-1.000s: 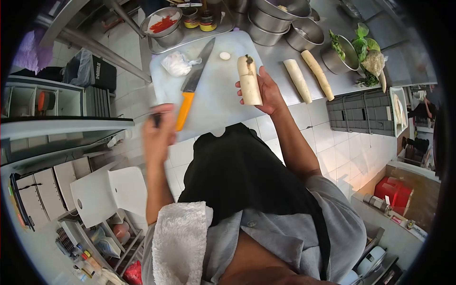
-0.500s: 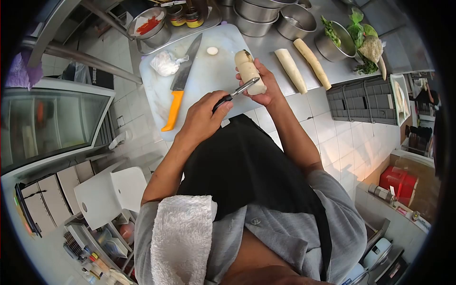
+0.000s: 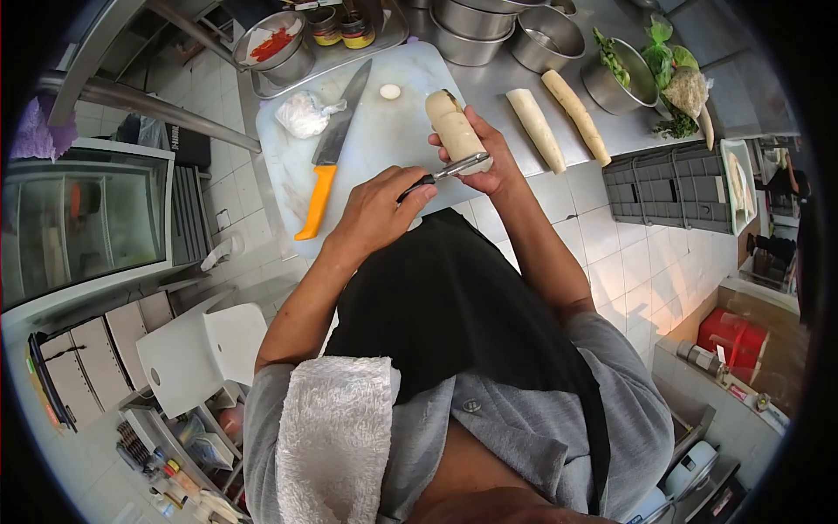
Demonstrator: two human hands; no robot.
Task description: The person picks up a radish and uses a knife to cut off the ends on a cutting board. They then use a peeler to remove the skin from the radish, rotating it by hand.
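My left hand (image 3: 374,205) is closed around the black handle of a vegetable peeler (image 3: 458,166). Its metal head lies across the lower end of a thick, pale root vegetable (image 3: 456,129). Fingers of my right hand (image 3: 489,157) wrap around this vegetable from the right, holding it tilted above the front edge of the white cutting board (image 3: 397,131). The vegetable has a narrowed neck and a dark patch at its far end. A large knife with a yellow handle (image 3: 316,203) lies on the board, beside a white plastic bag (image 3: 301,115) and a small white round piece (image 3: 390,91).
Two long pale roots, one whiter (image 3: 536,131) and one yellower (image 3: 576,118), lie on the steel counter. Metal pots (image 3: 471,44), a bowl with greens (image 3: 618,83) and bagged vegetables (image 3: 668,65) stand behind. A grey crate (image 3: 668,188) is at the right.
The peeler head has turned and now lies flatter across the root's lower end. The root has shifted slightly left, and my left hand remains in nearly the same spot.
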